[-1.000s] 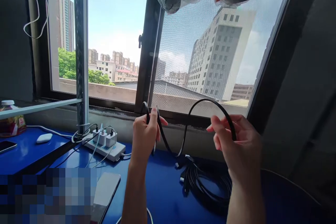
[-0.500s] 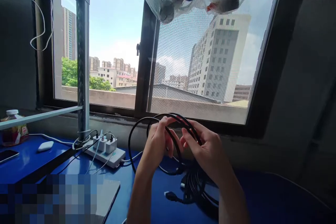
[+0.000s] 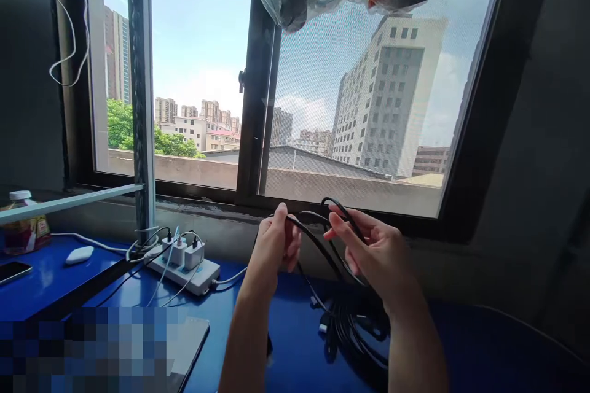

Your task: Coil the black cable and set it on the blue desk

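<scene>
Both of my hands hold a black cable (image 3: 316, 241) above the blue table, in front of the window. My left hand (image 3: 275, 242) pinches it between thumb and fingers, with the thumb on top. To the right, my right hand (image 3: 371, 249) has a loop of the same cable between its thumb and fingers. Strands hang down from between the hands. Below them lies a coiled heap of black cables (image 3: 345, 331) with plugs, partly hidden behind my right forearm.
On the left, a white power strip (image 3: 198, 276) with plugged-in chargers stands near a metal post (image 3: 144, 104). A flat grey device (image 3: 191, 344), a white case (image 3: 79, 255), a phone (image 3: 13, 271) and a bottle (image 3: 23, 227) lie or stand around it. Filled plastic bags (image 3: 295, 6) hang overhead.
My hands have moved apart, the right one shifting rightward. The wide cable loops between them have come down and opened out, and a plug on the table has shifted. The view has moved slightly.
</scene>
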Demonstrator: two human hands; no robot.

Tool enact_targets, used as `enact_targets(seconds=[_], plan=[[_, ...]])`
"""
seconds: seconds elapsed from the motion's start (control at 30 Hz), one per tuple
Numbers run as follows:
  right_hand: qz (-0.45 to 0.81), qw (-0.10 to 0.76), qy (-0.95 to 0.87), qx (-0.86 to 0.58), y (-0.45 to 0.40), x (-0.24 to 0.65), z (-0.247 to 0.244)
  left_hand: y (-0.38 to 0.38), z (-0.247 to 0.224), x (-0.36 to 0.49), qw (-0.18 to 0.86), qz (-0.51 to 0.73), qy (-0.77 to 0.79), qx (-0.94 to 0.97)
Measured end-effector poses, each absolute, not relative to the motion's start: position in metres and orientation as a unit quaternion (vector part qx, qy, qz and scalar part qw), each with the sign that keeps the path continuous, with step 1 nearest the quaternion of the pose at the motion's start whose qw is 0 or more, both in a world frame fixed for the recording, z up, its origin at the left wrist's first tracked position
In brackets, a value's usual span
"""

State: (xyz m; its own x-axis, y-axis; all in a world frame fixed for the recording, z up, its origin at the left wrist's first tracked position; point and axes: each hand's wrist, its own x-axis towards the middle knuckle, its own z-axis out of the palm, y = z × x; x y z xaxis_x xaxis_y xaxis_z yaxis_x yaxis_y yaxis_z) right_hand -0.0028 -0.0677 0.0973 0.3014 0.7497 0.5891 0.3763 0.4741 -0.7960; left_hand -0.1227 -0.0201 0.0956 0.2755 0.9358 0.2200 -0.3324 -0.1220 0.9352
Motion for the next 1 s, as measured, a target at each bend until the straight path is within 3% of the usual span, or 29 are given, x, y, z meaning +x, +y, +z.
enact_targets(seconds=[0.17,0.23,0.4,0.57,0.77,0.87,1.0], plan=[[0.106,0.517,-0.678,-0.511,-0.059,-0.012,0.090,-0.006,0.089,-0.111,0.610,0.546,0.306,0.487],[0.103,0.505,-0.669,-0.536,-0.052,-0.010,0.086,0.001,0.085,-0.110,0.598,0.558,0.316,0.481],[0.091,0.553,-0.638,-0.528,-0.036,0.006,0.080,0.009,0.082,-0.119,0.531,0.533,0.368,0.546],[0.044,0.630,-0.532,-0.564,-0.032,0.012,0.082,-0.012,0.095,-0.141,0.350,0.650,0.434,0.517],[0.034,0.676,-0.483,-0.556,-0.045,-0.002,0.093,-0.018,0.089,-0.140,0.264,0.588,0.461,0.610],[0.011,0.691,-0.496,-0.525,-0.059,-0.009,0.097,0.001,0.072,-0.122,0.282,0.558,0.427,0.654],[-0.023,0.734,-0.459,-0.500,-0.077,-0.014,0.099,0.023,0.060,-0.104,0.391,0.548,0.361,0.645]])
